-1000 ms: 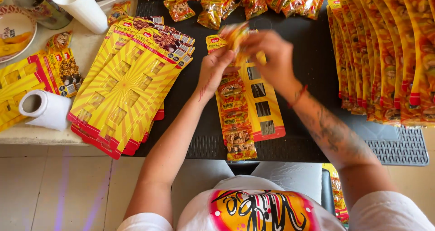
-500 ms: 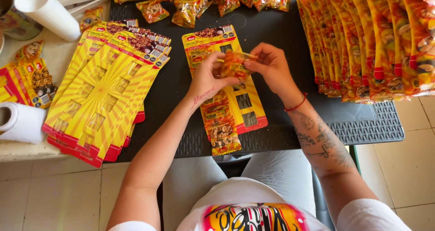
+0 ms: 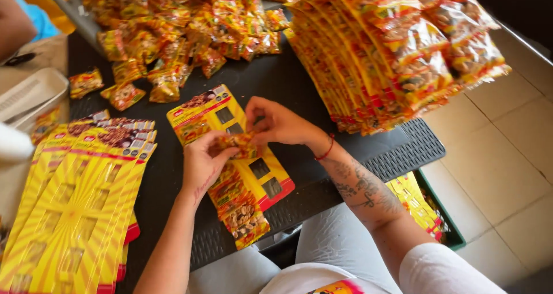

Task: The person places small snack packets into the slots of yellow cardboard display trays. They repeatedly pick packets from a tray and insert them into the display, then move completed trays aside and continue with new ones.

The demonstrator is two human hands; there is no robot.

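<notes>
Yellow display card (image 3: 230,150) lies flat on the black table mat (image 3: 276,80), snack packets already fixed along its lower left edge. Left hand (image 3: 203,162) and right hand (image 3: 276,124) both pinch one small peanut packet (image 3: 239,144) over the card's middle, fingers clamped on it. Stack of blank yellow cards (image 3: 75,202) to the left; loose packets (image 3: 173,34) heaped beyond; filled cards (image 3: 397,46) stacked at right

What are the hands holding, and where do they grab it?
Both hands, left hand and right hand, pinch one small snack packet by its opposite ends, over the yellow card.
</notes>
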